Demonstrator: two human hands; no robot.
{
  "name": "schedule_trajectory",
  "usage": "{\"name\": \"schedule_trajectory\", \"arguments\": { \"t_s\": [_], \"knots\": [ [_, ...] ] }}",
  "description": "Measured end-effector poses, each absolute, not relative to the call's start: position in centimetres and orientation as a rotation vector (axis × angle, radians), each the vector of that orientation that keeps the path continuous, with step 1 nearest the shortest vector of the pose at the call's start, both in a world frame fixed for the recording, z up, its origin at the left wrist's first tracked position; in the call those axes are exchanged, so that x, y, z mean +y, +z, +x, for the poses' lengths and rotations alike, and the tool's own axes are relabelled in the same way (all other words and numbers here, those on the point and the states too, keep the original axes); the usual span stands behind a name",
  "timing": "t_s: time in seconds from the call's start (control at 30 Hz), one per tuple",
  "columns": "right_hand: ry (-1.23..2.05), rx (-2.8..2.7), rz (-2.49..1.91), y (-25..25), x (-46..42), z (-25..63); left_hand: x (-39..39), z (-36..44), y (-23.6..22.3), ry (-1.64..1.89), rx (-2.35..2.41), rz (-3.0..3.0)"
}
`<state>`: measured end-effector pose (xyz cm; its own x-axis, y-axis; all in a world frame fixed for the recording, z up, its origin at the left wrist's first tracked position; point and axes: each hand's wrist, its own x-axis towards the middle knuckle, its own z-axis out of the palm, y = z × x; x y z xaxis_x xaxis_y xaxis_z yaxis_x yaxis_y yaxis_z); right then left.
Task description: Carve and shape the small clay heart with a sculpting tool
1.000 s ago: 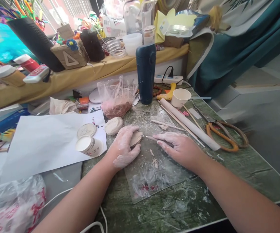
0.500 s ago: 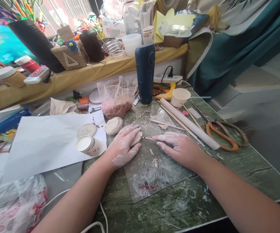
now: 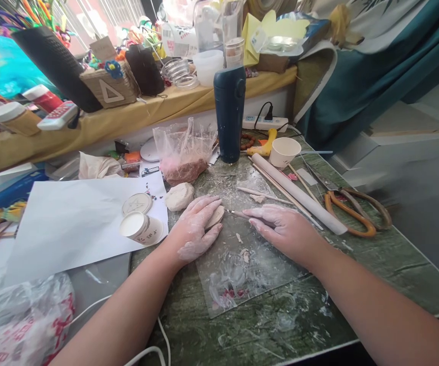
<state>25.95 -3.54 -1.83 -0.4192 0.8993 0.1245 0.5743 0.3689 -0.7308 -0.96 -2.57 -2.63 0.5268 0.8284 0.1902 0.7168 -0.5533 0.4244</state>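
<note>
Here the clay piece (image 3: 215, 217) looks pale, flat and rounded, lying mid-counter (image 3: 387, 274), partly hidden by the white-dusted left hand (image 3: 195, 226) holding it; the right hand (image 3: 278, 226) grips a slim tool (image 3: 238, 214), tip just beside its right edge.

Clock read from the gap between the hands, 12 straight ahead. Best way in lay at 6, over the table's (image 3: 280, 338) near edge and the plastic sheet (image 3: 275, 274); only low scraps (image 3: 245, 255) there. Left forearm (image 3: 135, 290) shut off 8, right forearm (image 3: 372, 290) 4. Left hand (image 3: 200, 226), on a clay disc (image 3: 215, 217), blocked 9; right hand (image 3: 278, 223) 3, its tool (image 3: 238, 214) poking into the gap. Tall flask (image 3: 229, 117) barred 12; clay lump (image 3: 179, 196) and plastic bag (image 3: 184, 162), 10 to 11; roller (image 3: 299, 194) and paper cup (image 3: 285, 155), 1 to 2.
</note>
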Motion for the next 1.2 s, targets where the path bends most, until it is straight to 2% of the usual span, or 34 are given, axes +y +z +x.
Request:
{"name": "schedule_trajectory", "arguments": {
  "t_s": [1.2],
  "knots": [
    [0.751, -2.249, -1.275, -1.73, -3.66, 25.68, -2.53, -0.88, -2.68, 0.584, 1.279, 2.478]
  ]
}}
